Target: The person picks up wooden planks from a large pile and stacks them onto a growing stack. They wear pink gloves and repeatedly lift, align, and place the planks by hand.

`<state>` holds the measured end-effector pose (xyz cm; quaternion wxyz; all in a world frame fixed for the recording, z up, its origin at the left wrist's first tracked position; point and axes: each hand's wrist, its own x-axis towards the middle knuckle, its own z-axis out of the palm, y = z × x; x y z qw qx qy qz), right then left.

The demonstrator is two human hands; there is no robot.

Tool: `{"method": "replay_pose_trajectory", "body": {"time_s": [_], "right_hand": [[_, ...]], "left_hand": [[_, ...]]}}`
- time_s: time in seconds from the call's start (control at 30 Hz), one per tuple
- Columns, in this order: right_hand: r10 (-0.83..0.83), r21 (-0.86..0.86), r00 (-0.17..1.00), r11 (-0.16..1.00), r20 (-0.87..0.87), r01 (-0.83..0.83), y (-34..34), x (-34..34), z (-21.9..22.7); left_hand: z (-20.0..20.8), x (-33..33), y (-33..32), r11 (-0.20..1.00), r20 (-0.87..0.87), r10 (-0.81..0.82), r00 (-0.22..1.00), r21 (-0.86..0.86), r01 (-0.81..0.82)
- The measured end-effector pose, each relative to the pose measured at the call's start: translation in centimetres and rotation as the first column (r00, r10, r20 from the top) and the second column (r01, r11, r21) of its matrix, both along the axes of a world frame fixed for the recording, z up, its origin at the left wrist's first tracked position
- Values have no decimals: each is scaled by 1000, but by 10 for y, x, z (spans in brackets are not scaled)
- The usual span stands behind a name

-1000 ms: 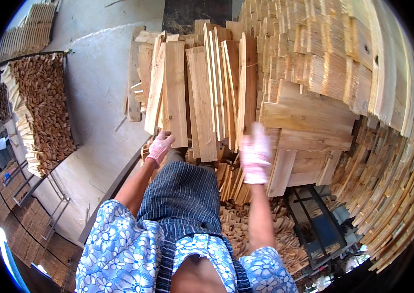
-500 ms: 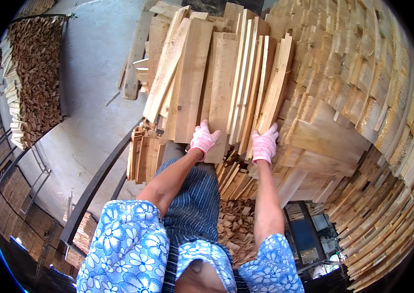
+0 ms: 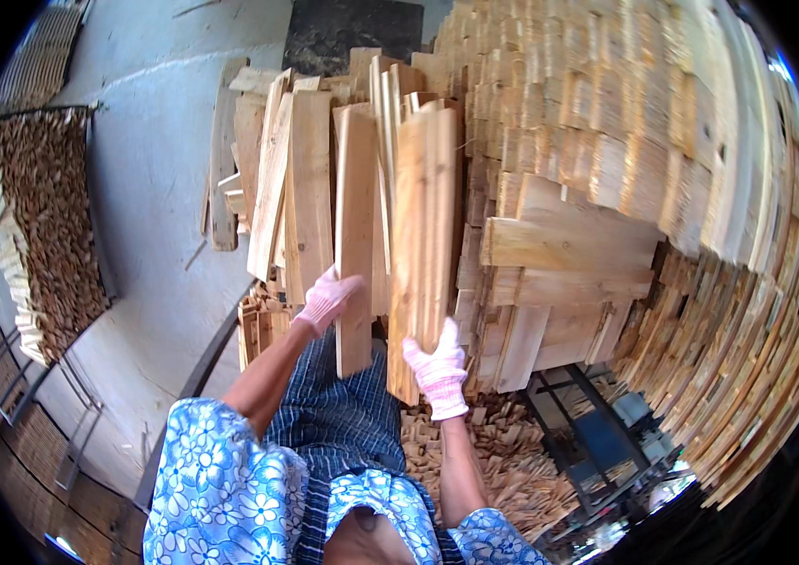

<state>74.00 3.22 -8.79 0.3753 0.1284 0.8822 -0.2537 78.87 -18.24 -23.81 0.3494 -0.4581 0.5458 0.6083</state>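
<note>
My left hand (image 3: 329, 298), in a pink knit glove, is closed round the lower left edge of a wooden board (image 3: 354, 226). That board stands out in front of the loose stack, its near end over my lap. My right hand (image 3: 437, 365), gloved alike, grips the near end of several boards (image 3: 423, 226) held together side by side. A narrow gap separates the two loads. Behind and to the left lie more loose boards (image 3: 310, 188), some leaning askew. The fingers under the boards are hidden.
A high wall of stacked boards (image 3: 597, 122) rises on the right, with crosswise boards (image 3: 569, 243) jutting beside it. Short offcuts (image 3: 494, 452) heap up near my right forearm, next to a dark metal frame (image 3: 597, 424). Left stands a rack of wood pieces (image 3: 51, 217) on the concrete floor (image 3: 164, 188).
Both hands have drawn boards up out of the loose stack and toward me. My right hand now holds a bundle, and my left a board turned partly on edge. The view has shifted right.
</note>
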Motion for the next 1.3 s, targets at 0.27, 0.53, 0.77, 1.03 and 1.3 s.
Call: {"method": "replay_pose_trajectory", "body": {"time_s": [0.27, 0.53, 0.77, 1.03, 1.3], "right_hand": [[371, -143, 908, 905, -196, -400, 18, 36, 51], [-174, -241, 957, 963, -232, 117, 74, 128, 161], [-642, -243, 682, 765, -350, 596, 123, 197, 143], [-809, -300, 479, 576, -340, 760, 189, 29, -32], [-685, -41, 506, 613, -524, 789, 233, 40, -96]], "left_hand": [[111, 60, 33, 791, -73, 507, 859, 435, -430], [178, 64, -1, 946, -438, 132, 889, 324, 19], [182, 48, -16, 948, -582, -148, 800, 147, 282], [202, -49, 78, 755, -692, -595, 409, -306, 580], [199, -123, 171, 641, -711, -658, 247, -356, 680]]}}
